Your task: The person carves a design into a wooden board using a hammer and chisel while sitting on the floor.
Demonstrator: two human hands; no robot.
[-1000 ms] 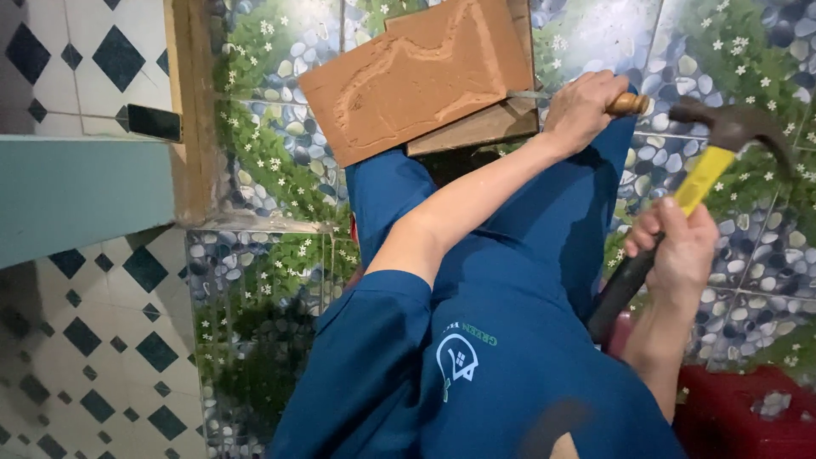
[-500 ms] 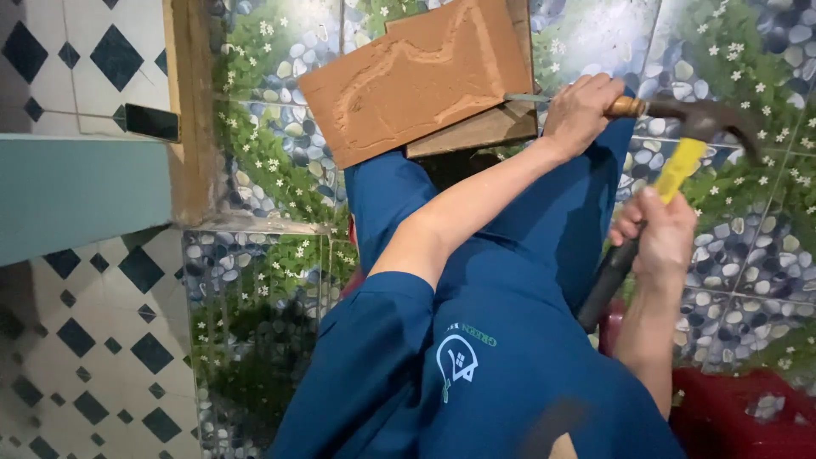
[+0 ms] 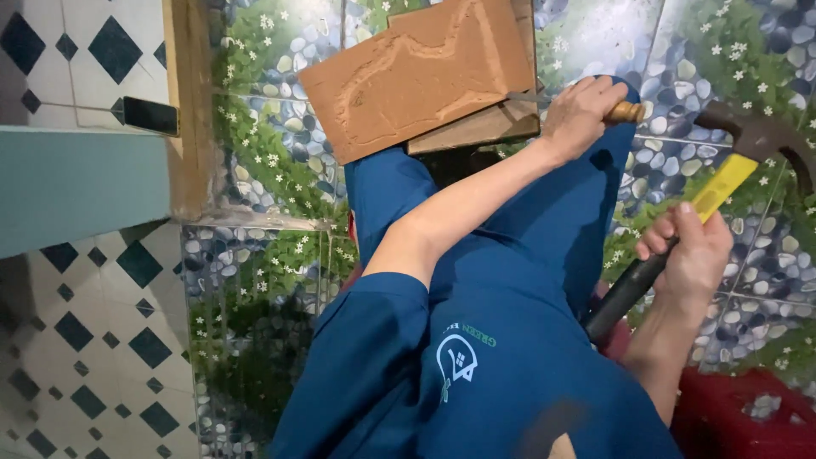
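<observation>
At the far left a pale blue-grey panel (image 3: 76, 183) stands against a wooden door frame (image 3: 185, 110), with white floor tiles bearing dark diamonds (image 3: 76, 340) above and below it. Right of the frame the floor is tiled in a pebble-and-flower pattern (image 3: 263, 178). A brown wooden board (image 3: 416, 72) with a carved groove lies on the person's blue-trousered leg (image 3: 391, 191), tilted, on top of a second, darker piece of wood (image 3: 476, 127). Just right of the boards, the left hand (image 3: 585, 110) is clenched around the wooden handle of a chisel (image 3: 627, 111), whose thin metal blade points left, reaching the edge of the stacked boards. Further right and lower, the right hand (image 3: 693, 255) is wrapped tightly around the black-and-yellow handle of a hammer (image 3: 722, 183); the hammer's dark head is raised at the right edge, well apart from the chisel handle and to its right. Below that hand, in the bottom right corner, a red container (image 3: 739, 416) shows.
</observation>
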